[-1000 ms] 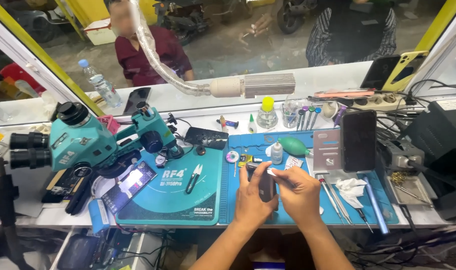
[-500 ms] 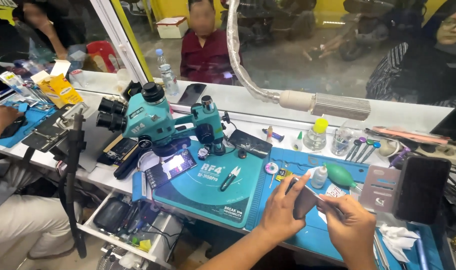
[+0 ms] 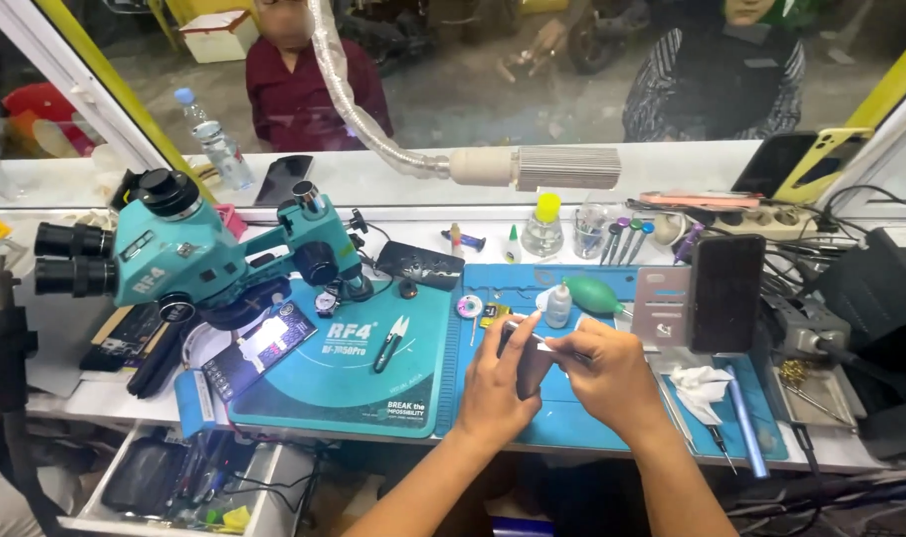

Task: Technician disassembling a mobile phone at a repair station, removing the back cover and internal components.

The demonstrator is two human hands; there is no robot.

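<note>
Both forearms enter from 6 o'clock, bare, angled up and converging toward frame centre. Left hand [image 3: 495, 383] sits at about 9 o'clock of the right, palm turned inward, fingers curled, index finger extended up toward 12 and thumb tucked in a grip. Right hand [image 3: 604, 373] has its back to the camera, knuckles up, fingers bent and pinched toward 10 o'clock. Fingertips of the two hands meet at the top; wrists are apart, the right forearm running to 5 o'clock.
</note>
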